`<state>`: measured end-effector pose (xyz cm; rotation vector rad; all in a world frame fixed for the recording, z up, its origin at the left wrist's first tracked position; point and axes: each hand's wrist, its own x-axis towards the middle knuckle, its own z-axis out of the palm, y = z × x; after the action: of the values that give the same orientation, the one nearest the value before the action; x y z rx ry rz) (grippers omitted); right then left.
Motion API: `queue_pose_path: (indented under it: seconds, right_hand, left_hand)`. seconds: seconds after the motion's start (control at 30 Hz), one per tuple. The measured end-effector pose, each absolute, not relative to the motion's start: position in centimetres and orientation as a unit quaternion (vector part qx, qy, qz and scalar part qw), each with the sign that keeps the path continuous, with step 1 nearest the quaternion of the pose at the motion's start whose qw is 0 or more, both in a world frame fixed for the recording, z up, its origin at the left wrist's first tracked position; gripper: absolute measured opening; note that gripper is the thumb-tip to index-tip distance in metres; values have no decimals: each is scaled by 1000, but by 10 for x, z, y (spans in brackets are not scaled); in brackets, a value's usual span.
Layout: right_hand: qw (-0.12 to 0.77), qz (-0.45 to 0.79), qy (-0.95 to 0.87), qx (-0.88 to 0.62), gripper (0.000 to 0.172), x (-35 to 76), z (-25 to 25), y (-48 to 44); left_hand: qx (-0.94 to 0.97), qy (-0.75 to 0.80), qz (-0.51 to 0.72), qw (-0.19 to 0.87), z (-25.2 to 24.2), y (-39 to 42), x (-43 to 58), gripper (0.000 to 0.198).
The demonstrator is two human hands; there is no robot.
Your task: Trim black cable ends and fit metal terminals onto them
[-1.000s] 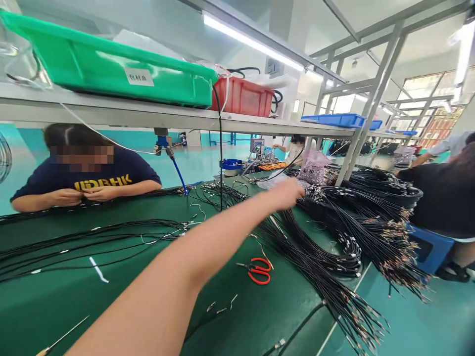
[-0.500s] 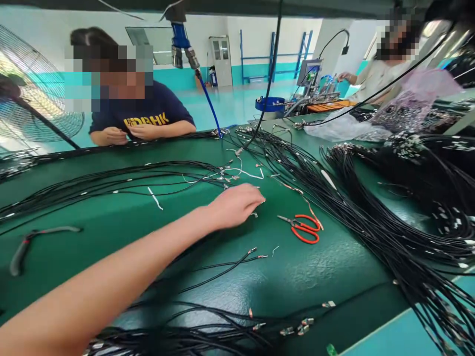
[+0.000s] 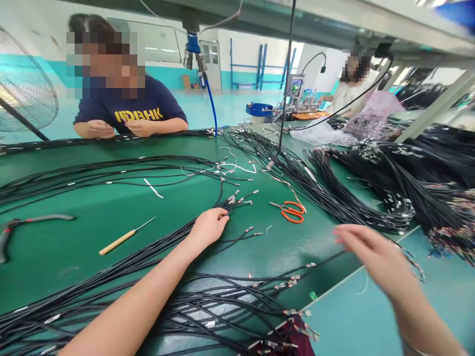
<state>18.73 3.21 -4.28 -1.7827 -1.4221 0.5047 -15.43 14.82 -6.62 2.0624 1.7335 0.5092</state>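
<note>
One bundle: black cables point(image 3: 111, 271) with crimped metal terminals point(image 3: 241, 200) at their ends, lying loose across our green bench mat point(image 3: 74, 242).
Left hand point(image 3: 208, 230): rested on the cables, fingers together, pinching nothing.
Right hand point(image 3: 374, 257): blurred beyond the mat's edge, fingers slightly apart, grip unclear.

Right of the red-handled scissors point(image 3: 292, 211), the right hand point(image 3: 374, 257) is motion-blurred, so nothing can be said of whether it holds anything. Left of the scissors, the left hand point(image 3: 208, 230) covers whatever lies under its palm. Below them, a dark red item point(image 3: 293, 340) runs off the bottom edge (too little shows to name it), partly under black cables point(image 3: 222, 306), whose metal terminals point(image 3: 291, 282) are too small to make out. Far left, pliers point(image 3: 33, 219) are cut off by the frame.
</note>
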Motion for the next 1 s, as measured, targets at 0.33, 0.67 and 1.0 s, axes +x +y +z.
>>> queue_pose_path:
  seconds: [0.33, 0.67, 1.0]
  right_hand:
    - [385, 549, -638, -378, 41, 34, -36, 168]
    - [376, 660, -549, -349, 22, 49, -55, 165]
    - [403, 572, -639, -319, 10, 53, -43, 154]
  left_hand:
    - [705, 594, 361, 141, -61, 92, -149, 24]
    - [709, 564, 365, 217, -70, 90, -151, 19]
    - [747, 511, 424, 28, -57, 86, -154, 22]
